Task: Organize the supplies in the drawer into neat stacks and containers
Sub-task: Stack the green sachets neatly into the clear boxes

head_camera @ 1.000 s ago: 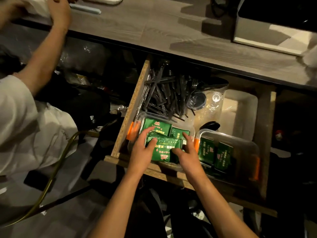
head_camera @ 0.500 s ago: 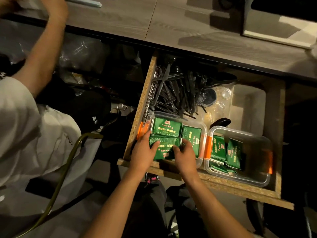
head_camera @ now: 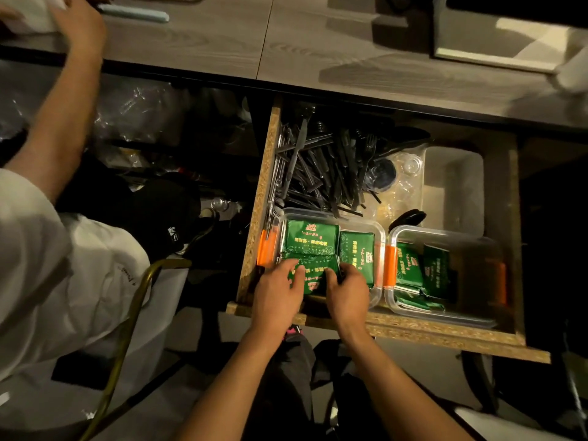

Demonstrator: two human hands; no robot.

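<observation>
Left hand (head_camera: 280, 289) and right hand (head_camera: 346, 289) reach palm-down into the clear container (head_camera: 380, 237), forearms angled in from below, fingers curled on the near green packet (head_camera: 313, 276), probably pinching its two ends. More green packets lie behind it. Container sits front-left in the open drawer (head_camera: 259, 198), black cutlery (head_camera: 321, 173) behind.

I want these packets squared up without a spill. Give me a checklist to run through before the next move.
1. Both hands on the near packet stack: left hand and right hand hold it. Ok.
2. Stack inside the left container: ok.
3. Neighbouring packets lying flat: ok.
4. Right container packets neat: tilted, not ok.
5. Black cutlery sorted: loose pile, not ok.
6. Stack edges aligned: cannot tell.
</observation>
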